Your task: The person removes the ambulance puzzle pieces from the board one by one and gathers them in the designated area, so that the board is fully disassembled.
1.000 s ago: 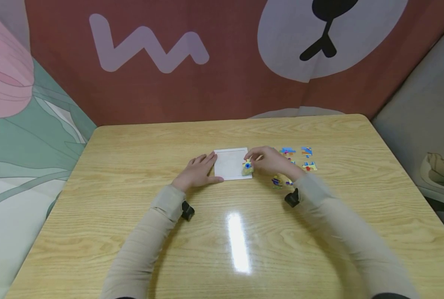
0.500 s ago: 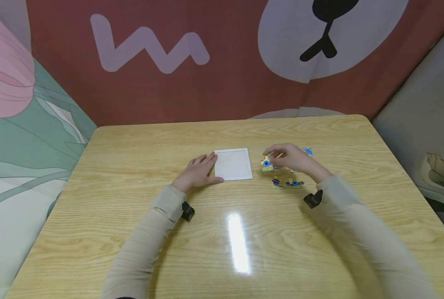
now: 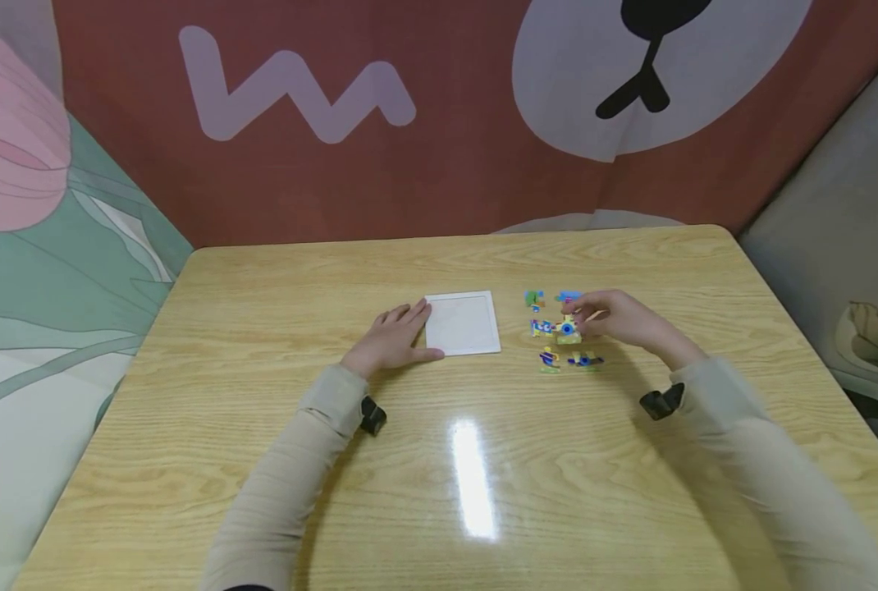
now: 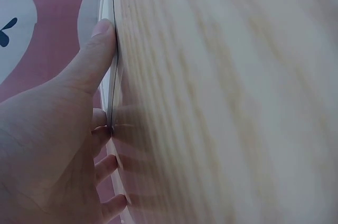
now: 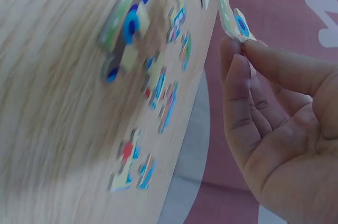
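A white, framed puzzle tray [image 3: 461, 323] lies flat on the wooden table. My left hand [image 3: 389, 340] rests at its left edge, fingers spread and thumb near the front corner; the left wrist view shows the thumb [image 4: 97, 52] against the tray's side. Over the loose pieces to the right, my right hand [image 3: 627, 322] pinches a jigsaw piece [image 3: 568, 330], yellow with a blue circle. In the right wrist view that piece [image 5: 240, 23] is held off the table between thumb and fingertips, tilted.
Several loose jigsaw pieces lie right of the tray, among them a green and blue one [image 3: 533, 298] and a dark blue and yellow one [image 3: 584, 359]. Behind the table [image 3: 299, 279] stands a reddish-brown printed cloth [image 3: 461, 189].
My right hand has carried the pinched jigsaw piece rightward, from above the tray's right edge to over the loose pieces. The left hand and tray have stayed put.
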### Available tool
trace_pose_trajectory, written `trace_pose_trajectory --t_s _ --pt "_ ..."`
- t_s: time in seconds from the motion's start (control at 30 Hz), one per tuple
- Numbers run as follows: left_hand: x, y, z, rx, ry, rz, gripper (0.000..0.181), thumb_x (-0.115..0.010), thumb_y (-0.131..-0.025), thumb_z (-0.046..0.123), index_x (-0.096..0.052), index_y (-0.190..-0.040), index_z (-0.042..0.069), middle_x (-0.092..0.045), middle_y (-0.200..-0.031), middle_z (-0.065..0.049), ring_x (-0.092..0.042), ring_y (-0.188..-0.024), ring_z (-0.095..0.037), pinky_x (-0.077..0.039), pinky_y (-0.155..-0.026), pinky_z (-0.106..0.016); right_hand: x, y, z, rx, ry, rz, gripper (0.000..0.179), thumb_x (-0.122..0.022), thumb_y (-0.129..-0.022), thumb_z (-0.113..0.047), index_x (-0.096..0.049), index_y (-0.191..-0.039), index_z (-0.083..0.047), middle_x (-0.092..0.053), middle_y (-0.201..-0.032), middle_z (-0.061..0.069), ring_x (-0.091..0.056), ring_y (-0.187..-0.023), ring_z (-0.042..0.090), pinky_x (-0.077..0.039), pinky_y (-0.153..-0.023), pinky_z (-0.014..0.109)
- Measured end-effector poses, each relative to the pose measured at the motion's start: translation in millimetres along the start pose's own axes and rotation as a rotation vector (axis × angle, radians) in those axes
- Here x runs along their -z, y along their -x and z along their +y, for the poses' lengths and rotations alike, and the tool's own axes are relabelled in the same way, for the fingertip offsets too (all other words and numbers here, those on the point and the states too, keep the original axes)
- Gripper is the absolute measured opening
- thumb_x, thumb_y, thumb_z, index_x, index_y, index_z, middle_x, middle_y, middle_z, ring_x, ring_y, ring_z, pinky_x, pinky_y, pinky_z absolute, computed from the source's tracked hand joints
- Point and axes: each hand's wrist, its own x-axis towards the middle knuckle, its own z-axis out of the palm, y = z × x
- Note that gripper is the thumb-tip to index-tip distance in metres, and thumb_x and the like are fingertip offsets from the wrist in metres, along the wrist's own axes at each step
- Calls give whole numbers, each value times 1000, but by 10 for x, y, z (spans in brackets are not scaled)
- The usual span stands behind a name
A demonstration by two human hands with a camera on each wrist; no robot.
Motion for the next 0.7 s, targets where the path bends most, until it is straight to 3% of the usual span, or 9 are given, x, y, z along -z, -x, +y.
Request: trace_pose_trajectory --t_s 0.23,0.7 --pt "-5 0 -11 -5 -4 2 92 -47 -90 64 -3 -155 16 0 -163 -1 -7 -151 -29 -9 -122 -52 62 108 124 -31 36 16 31 -58 -91 0 -60 -121 5 -66 -104 20 -58 -88 7 -51 -72 21" --pt "11 19 12 -5 2 0 91 -47 -91 62 -3 -155 15 0 -163 -1 -6 -151 -30 -8 -122 -53 152 330 428 -90 -2 5 35 -60 -91 -3 -57 -124 9 -65 -100 18 -55 -80 -8 -55 -69 22"
